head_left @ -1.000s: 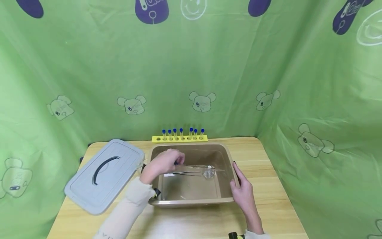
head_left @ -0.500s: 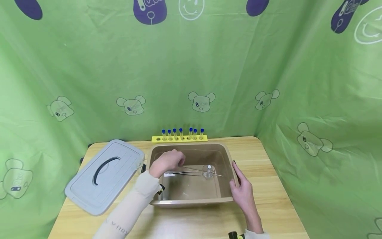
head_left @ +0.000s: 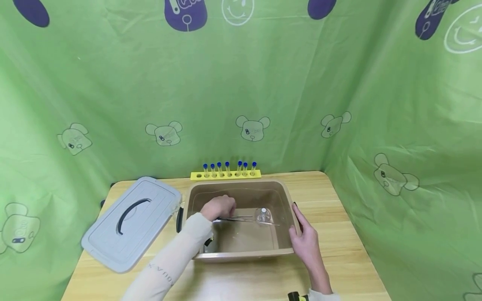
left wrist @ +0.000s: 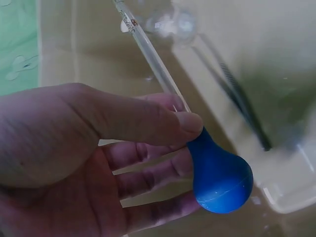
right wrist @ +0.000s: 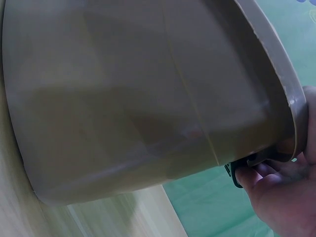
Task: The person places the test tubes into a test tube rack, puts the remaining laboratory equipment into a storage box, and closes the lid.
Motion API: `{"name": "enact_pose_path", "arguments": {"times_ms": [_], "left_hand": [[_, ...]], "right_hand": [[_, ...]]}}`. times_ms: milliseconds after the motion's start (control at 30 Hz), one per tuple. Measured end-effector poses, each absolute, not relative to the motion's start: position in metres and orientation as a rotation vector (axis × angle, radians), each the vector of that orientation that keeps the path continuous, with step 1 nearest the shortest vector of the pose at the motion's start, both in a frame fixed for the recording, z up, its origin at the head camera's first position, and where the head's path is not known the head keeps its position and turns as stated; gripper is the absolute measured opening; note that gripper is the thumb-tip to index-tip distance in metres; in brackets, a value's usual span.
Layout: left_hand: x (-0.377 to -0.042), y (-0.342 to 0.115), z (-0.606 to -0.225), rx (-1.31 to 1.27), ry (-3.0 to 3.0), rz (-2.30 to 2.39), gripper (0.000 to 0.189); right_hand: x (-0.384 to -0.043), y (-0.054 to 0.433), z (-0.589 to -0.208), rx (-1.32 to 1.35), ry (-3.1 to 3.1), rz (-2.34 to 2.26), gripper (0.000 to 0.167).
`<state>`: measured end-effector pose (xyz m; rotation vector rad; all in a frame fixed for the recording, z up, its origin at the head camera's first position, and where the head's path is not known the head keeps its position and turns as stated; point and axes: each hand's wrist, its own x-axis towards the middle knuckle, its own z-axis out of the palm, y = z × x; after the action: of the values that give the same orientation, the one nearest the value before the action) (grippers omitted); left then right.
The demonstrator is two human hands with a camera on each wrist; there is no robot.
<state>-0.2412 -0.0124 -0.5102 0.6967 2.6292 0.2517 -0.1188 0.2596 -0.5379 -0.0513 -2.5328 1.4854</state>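
My left hand (head_left: 220,207) reaches into a brown plastic bin (head_left: 244,253). In the left wrist view it pinches a dropper pipette (left wrist: 160,69) between thumb and fingers, just above the blue rubber bulb (left wrist: 223,180). The glass tube slants away across the bin. Beneath it on the bin floor lie black-handled tweezers (left wrist: 242,103) and a small clear glass flask (head_left: 262,215) with a white top. At the bin's right end, my right hand (head_left: 308,240) holds the black handle (right wrist: 238,177), fingers curled round it and touching the rim.
A grey lid (head_left: 132,225) with a black handle lies left of the bin. Behind the bin stands a yellow rack (head_left: 226,175) bearing several blue-capped tubes (head_left: 227,167). Green curtain (head_left: 241,83) surrounds the wooden table (head_left: 339,259).
My left hand has moved slightly right and lower in the head view, with the pipette's far end shifting down. The right hand keeps its hold on the bin, which stays in place.
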Motion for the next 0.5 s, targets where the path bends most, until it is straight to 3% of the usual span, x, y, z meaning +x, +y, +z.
{"name": "enact_pose_path", "arguments": {"times_ms": [500], "left_hand": [[-0.243,0.001,-0.543,0.737,2.597,0.045,0.031]], "right_hand": [[-0.119,0.260,-0.537,-0.029,-2.514,1.488,0.068]]}}
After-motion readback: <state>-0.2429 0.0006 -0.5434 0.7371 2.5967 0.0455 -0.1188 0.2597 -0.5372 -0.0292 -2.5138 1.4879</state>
